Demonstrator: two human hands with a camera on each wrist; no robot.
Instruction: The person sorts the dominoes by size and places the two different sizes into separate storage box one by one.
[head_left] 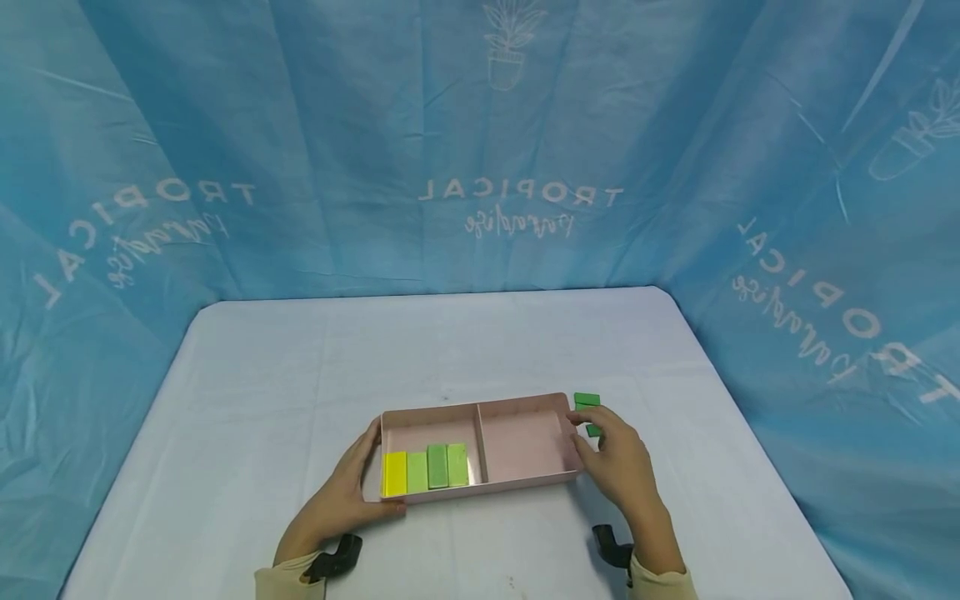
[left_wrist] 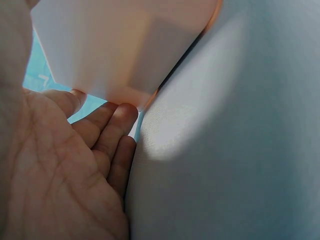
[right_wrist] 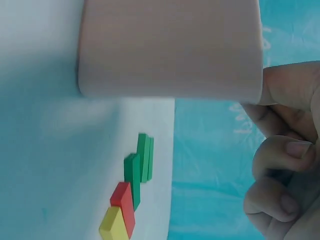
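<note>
A shallow pink box (head_left: 525, 481) with a divider lies across the near part of the table. In its left compartment, a yellow block (head_left: 394, 473) and several green blocks (head_left: 437, 467) stand side by side along the near wall. My left hand (head_left: 341, 496) grips the box's left end, fingers along the end wall and thumb at the near side. At the right end, my right hand (head_left: 618, 458) pinches the rim between thumb and forefinger, its other fingers curled in the right wrist view. The box's outer end wall (right_wrist: 170, 50) fills the top of that view.
Beyond the box's right end lie several loose green blocks (head_left: 587, 399), partly hidden by the right hand. The right wrist view also has a red block (right_wrist: 123, 207) and a yellow block (right_wrist: 114, 225) there. Blue printed curtains (head_left: 360, 167) surround the white table (head_left: 300, 358).
</note>
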